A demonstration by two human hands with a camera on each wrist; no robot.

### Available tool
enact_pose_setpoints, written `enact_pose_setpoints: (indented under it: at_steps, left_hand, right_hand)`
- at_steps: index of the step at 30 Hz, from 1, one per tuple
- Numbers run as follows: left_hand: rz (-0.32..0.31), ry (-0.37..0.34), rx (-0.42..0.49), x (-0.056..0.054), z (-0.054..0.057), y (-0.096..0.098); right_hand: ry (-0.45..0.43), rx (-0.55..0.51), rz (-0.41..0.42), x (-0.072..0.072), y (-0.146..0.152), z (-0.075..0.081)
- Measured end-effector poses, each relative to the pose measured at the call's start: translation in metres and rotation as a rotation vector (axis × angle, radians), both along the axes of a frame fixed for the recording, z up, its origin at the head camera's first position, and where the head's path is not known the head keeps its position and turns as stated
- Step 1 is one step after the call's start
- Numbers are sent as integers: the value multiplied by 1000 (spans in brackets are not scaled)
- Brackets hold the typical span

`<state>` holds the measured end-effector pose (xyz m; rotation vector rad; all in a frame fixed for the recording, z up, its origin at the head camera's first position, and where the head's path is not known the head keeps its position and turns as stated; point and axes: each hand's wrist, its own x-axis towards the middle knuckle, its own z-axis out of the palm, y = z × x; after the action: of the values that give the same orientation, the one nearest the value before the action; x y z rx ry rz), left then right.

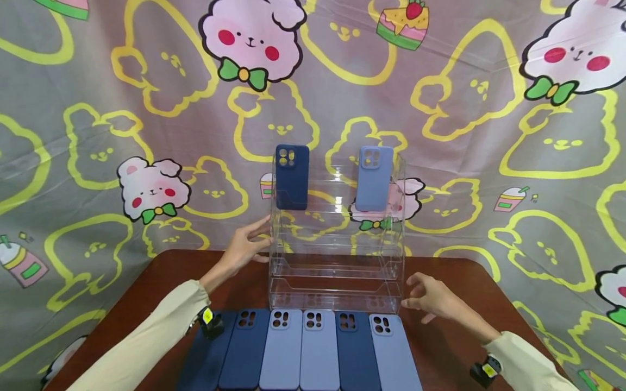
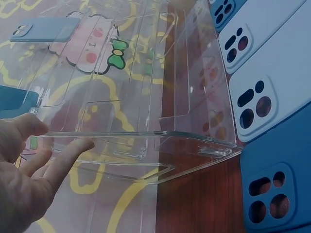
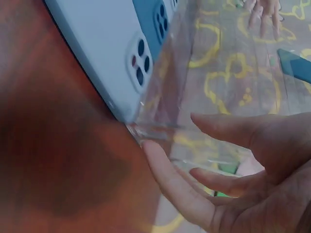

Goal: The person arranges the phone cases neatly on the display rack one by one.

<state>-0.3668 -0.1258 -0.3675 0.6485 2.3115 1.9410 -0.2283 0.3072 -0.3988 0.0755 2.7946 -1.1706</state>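
A clear acrylic tiered stand [image 1: 337, 271] sits mid-table. On its top tier lean a dark blue phone case [image 1: 292, 176] and a light blue phone case [image 1: 374, 178]. My left hand [image 1: 251, 241] is at the stand's left wall with its fingers straight; in the left wrist view the left hand [image 2: 34, 165] lies against the stand [image 2: 146, 97]. My right hand [image 1: 417, 293] is at the stand's lower right corner, fingers relaxed. In the right wrist view the right hand [image 3: 233, 170] has a finger touching the stand's corner [image 3: 155, 131]. Neither hand holds anything.
Several dark and light blue phone cases [image 1: 318, 347] lie side by side on the brown table [image 1: 455, 347] in front of the stand. A cartoon-print cloth [image 1: 98, 136] hangs behind. Bare wood shows left and right of the stand.
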Motion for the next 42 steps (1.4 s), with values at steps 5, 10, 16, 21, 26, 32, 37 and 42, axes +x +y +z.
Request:
enact_pose_setpoints:
  at_steps: [5,10,16,21,26,32,37,42]
  left_hand:
    - [1,-5,0,-1,2,1]
    - [0,-10,1,1,2,0]
    - [4,-8,5,4,1,-3]
    - [0,8,1,5,0,-1]
    - [-5,5,0,4,0,0]
    - [-8,11,-6,3,0,1]
    - [-9,11,-16,3,1,-1]
    - [-1,12,-16,3,0,0]
  right_hand:
    - [-87,-36,-1,8,-3,-15]
    - [-94,-24,-34,16,-8,-35]
    - [-90,21,-43,22,-19,-58]
    - [-13,47,-76,26,-25,-64]
    - [54,66,-54,29,-24,-63]
    - [-2,28,-85,28,-25,-57]
    - [-44,-29,-116,28,-25,-55]
    - [-93,-204,-96,29,-14,-52]
